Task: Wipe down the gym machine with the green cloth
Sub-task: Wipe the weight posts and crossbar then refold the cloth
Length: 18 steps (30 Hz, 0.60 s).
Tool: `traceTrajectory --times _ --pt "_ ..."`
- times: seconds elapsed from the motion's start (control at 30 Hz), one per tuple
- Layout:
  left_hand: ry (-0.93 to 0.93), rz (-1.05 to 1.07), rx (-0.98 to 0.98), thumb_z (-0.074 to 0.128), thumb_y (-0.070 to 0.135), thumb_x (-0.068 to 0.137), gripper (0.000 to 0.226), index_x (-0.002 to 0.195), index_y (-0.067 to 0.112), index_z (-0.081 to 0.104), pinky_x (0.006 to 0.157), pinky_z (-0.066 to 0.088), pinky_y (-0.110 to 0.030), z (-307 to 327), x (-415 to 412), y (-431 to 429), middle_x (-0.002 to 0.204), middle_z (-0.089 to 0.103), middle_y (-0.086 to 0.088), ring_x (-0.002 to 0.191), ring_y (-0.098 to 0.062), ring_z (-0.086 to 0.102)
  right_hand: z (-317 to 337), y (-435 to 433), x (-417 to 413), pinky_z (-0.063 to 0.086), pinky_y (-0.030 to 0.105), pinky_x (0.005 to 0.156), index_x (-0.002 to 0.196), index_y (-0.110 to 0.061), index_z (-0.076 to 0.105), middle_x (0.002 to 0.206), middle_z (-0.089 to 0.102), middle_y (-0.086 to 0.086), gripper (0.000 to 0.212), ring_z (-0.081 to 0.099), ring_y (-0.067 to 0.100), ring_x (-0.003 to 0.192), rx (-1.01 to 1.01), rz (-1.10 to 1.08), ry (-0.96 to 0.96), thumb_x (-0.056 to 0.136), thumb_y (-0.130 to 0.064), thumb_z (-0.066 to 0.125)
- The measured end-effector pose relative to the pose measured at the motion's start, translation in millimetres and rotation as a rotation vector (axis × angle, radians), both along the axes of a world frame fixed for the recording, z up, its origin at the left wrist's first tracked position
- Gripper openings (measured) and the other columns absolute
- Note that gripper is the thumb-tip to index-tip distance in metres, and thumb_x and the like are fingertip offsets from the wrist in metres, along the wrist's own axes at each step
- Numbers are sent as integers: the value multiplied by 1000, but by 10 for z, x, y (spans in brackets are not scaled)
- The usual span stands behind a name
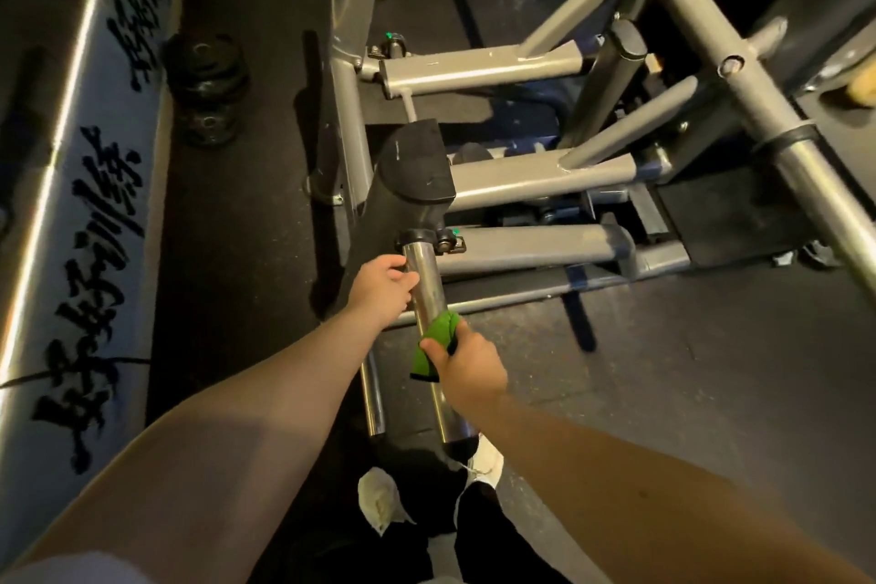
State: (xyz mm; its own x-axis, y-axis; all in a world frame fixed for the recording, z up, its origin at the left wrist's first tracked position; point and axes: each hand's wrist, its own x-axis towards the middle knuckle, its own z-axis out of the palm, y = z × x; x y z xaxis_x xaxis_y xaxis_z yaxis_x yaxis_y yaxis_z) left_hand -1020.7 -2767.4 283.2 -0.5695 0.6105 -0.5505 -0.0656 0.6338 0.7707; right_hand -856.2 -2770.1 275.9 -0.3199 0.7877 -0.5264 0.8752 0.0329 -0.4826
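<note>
Bunched green cloth (433, 346) clutched by right hand (467, 365) against chrome bar (426, 285); left hand (384, 287) grips bar.

Both my arms stretched forward.
My left hand (385, 285) curls its fingers on the steel bar (429, 287); my right hand (471, 368) grips the green cloth (438, 332).

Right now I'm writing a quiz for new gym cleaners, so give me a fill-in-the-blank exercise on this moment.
1. The right hand grips a ____ cloth round the chrome bar.
2. With the left hand included, the number of hands on that bar is ____.
3. The weight plates lie stacked on the ____ by the wall.

Missing words: green; two; floor.
</note>
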Motion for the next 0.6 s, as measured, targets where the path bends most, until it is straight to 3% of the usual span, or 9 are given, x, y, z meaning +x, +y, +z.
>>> traceTrajectory --times 0.17,0.23,0.3,0.37,0.5,0.6 --pt "31 55 -4 71 20 95 14 101 8 72 78 62 -42 -91 -220 237 81 71 -10 75 -22 66 30 418 -410 52 40 88 119 -16 60 101 65 4 49 66 29 104 -50 -71 48 94 -58 61" --pt "29 43 -21 72 22 94 14 88 9 70 71 61 -36 -108 -302 327 80 70 -14 75 -23 66 17 641 -593 50 40 89 119 -10 63 111 69 12 51 64 33 108 -45 -84 110 95 -55 63" --pt "60 25 -69 77 28 91 20 80 12 71 75 62 -35 -169 -394 396 83 74 -10 80 -23 70 -21 836 -775 51 40 88 118 -8 63 110 69 13 55 65 33 106 -82 -94 150 94 -57 63" --pt "84 43 -99 81 33 85 22 79 13 74 84 62 -41 -224 -474 442 81 75 -7 82 -24 73 -41 933 -891 53 41 86 117 -8 62 106 68 11 58 65 30 101 -106 -96 163 92 -60 63" --pt "104 24 -110 83 34 83 28 75 9 73 79 62 -43 -234 -498 459 61 70 -5 58 -19 63 -108 832 -777 50 37 87 125 -15 62 113 71 9 50 65 31 107 -23 -36 204 93 -52 66" --pt "164 19 -130 81 36 84 26 76 13 71 79 60 -39 -133 -432 431 69 72 -3 70 -20 69 -85 511 -487 55 44 87 129 -20 55 108 70 6 52 66 30 102 37 11 128 92 -56 62"
